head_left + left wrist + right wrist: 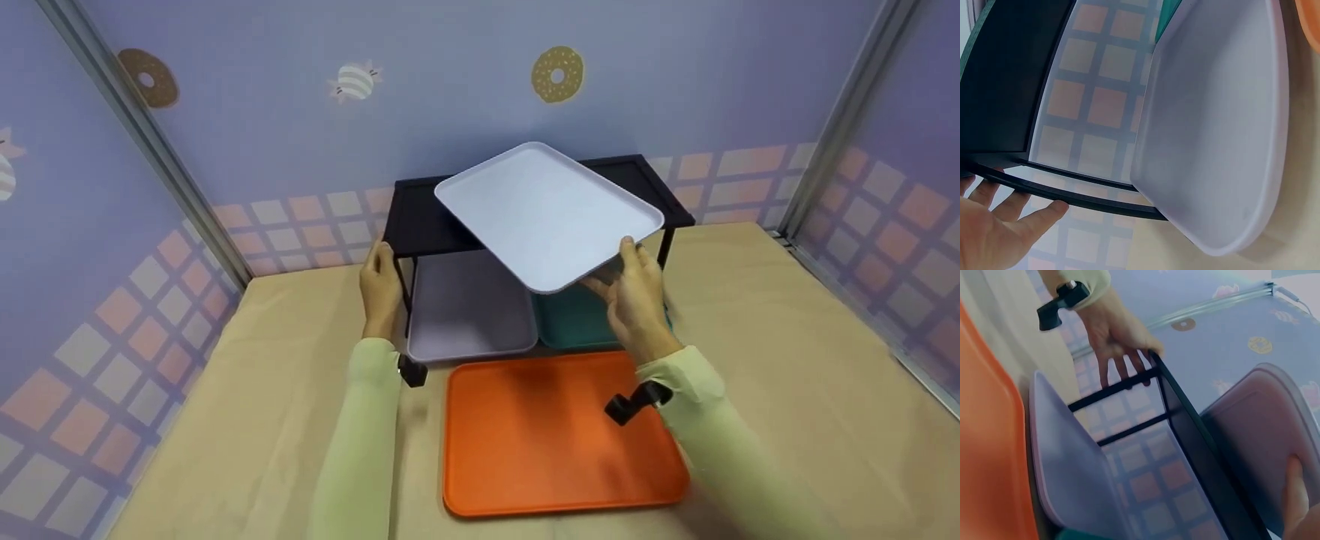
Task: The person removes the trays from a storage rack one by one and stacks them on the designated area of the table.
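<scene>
While the left hand (381,289) touches a black rack (431,225), the right hand (634,296) holds up a pale tray (555,217)

As both forearms reach forward in light green sleeves (367,442), the left hand lies at the rack's left front corner, thumb by the top edge, fingers apart and fairly straight against the side frame. The right hand is clamped on the pale tray's near right edge, thumb on the rim, fingers underneath. That tray is turned cornerwise above the rack top; whether they touch, I cannot tell. The right forearm passes over the right side of an orange tray (555,435) on the counter (787,337). Behind it, a lavender tray (472,307) and a teal tray (574,315) lie side by side beneath the rack.
</scene>
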Demonstrator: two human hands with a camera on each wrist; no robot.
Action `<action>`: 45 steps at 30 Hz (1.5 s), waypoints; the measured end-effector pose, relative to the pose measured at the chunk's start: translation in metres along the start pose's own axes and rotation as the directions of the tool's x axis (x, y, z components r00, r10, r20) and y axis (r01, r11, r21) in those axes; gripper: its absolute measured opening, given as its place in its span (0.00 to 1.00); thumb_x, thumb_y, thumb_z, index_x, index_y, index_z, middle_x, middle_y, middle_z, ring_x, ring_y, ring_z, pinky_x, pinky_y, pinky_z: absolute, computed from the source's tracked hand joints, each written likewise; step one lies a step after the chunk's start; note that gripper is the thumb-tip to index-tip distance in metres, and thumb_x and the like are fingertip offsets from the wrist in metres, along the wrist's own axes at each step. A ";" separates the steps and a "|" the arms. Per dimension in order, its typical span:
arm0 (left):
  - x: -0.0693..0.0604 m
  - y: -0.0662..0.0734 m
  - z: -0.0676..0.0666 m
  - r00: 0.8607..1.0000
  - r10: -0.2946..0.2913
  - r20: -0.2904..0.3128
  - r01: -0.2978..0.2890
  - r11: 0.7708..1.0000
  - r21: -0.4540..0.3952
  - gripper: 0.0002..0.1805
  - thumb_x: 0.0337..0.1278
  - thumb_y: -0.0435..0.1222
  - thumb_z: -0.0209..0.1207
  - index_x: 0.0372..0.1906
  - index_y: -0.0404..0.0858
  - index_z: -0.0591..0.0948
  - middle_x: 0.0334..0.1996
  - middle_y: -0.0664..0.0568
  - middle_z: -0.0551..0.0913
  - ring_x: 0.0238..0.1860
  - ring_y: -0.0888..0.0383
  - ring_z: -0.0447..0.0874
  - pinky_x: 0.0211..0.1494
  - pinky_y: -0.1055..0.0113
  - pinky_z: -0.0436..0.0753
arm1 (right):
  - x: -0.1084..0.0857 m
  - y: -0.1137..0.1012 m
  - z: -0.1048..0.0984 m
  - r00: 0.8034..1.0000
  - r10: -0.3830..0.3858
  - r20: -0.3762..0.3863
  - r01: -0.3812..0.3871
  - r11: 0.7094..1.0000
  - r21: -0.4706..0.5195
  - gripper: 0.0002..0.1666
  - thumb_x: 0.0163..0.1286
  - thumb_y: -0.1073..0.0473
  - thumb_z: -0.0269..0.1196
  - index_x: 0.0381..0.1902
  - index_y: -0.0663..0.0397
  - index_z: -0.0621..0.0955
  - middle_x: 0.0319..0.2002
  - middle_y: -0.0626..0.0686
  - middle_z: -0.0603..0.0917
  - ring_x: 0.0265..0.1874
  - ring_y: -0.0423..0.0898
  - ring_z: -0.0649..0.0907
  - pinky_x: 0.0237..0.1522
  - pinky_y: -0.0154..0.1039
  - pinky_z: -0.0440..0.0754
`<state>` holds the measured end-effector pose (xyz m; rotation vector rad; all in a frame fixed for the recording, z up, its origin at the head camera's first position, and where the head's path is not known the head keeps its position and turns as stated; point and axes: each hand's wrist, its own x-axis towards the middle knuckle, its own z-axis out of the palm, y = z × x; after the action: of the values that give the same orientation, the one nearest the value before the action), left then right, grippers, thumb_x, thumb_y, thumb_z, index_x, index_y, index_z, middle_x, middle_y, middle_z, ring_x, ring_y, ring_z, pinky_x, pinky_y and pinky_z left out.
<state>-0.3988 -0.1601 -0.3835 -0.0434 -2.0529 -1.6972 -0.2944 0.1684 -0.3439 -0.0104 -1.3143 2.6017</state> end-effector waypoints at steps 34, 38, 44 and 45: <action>-0.001 0.000 -0.001 1.000 -0.004 0.027 0.004 1.000 -0.002 0.28 0.84 0.43 0.42 0.77 0.34 0.66 0.76 0.41 0.66 0.78 0.48 0.62 0.80 0.60 0.63 | -0.030 -0.054 -0.090 0.998 0.054 0.035 -0.052 0.997 -0.050 0.29 0.85 0.45 0.42 0.74 0.56 0.58 0.61 0.48 0.70 0.58 0.40 0.75 0.56 0.34 0.78; -0.002 0.000 -0.001 0.999 -0.007 0.034 0.007 1.000 0.001 0.28 0.84 0.44 0.41 0.77 0.35 0.66 0.76 0.42 0.66 0.78 0.49 0.61 0.80 0.60 0.62 | -0.033 -0.056 -0.096 0.998 0.046 0.054 -0.041 0.995 -0.095 0.36 0.85 0.44 0.38 0.79 0.58 0.48 0.66 0.45 0.64 0.70 0.41 0.64 0.70 0.35 0.66; 0.000 0.001 -0.001 1.000 0.004 0.023 -0.005 1.000 0.013 0.28 0.84 0.44 0.42 0.77 0.34 0.66 0.76 0.41 0.66 0.78 0.48 0.61 0.80 0.61 0.62 | -0.037 -0.057 -0.105 0.998 0.033 0.059 -0.027 0.993 -0.111 0.40 0.85 0.44 0.37 0.82 0.59 0.41 0.70 0.44 0.60 0.76 0.42 0.54 0.79 0.38 0.52; 0.000 0.000 -0.001 1.000 0.006 0.022 -0.006 1.000 0.016 0.28 0.84 0.44 0.42 0.77 0.34 0.66 0.76 0.41 0.66 0.78 0.48 0.62 0.80 0.61 0.62 | -0.037 -0.057 -0.106 0.998 0.033 0.058 -0.026 0.993 -0.112 0.40 0.85 0.44 0.37 0.82 0.59 0.42 0.69 0.44 0.61 0.75 0.42 0.56 0.78 0.38 0.54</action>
<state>-0.3982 -0.1609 -0.3829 -0.0626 -2.0799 -1.6838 -0.2355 0.2777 -0.3656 0.0300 -1.4890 2.5684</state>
